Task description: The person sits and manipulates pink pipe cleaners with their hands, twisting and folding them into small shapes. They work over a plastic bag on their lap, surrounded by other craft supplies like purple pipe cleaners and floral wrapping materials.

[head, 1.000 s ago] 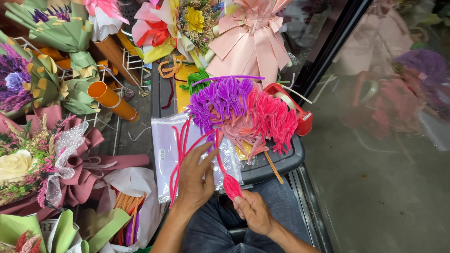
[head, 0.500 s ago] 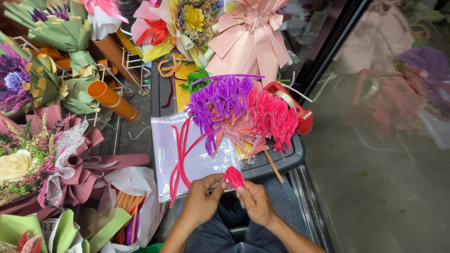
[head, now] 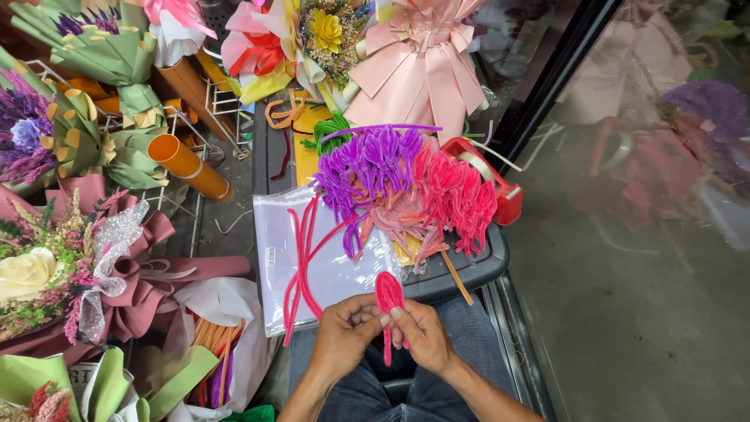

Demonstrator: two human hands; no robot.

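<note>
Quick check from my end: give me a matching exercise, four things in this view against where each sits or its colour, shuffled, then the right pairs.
Things:
1. pink petal loop
2. tape dispenser
3. orange tube
4. purple petal cluster

Places or colours:
A. red, at the tray's far right edge
B. pinched between both hands' fingertips
C. on the wire rack left of the tray
D. heaped on the tray beside the pink cluster

Pairs: 1-B, 2-A, 3-C, 4-D

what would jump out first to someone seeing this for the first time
The heap of purple and pink pipe-cleaner petals on the dark tray at centre draws the eye first. Just below it, the left hand and right hand pinch a pink pipe-cleaner petal. Wrapped bouquets crowd the left side.
</note>
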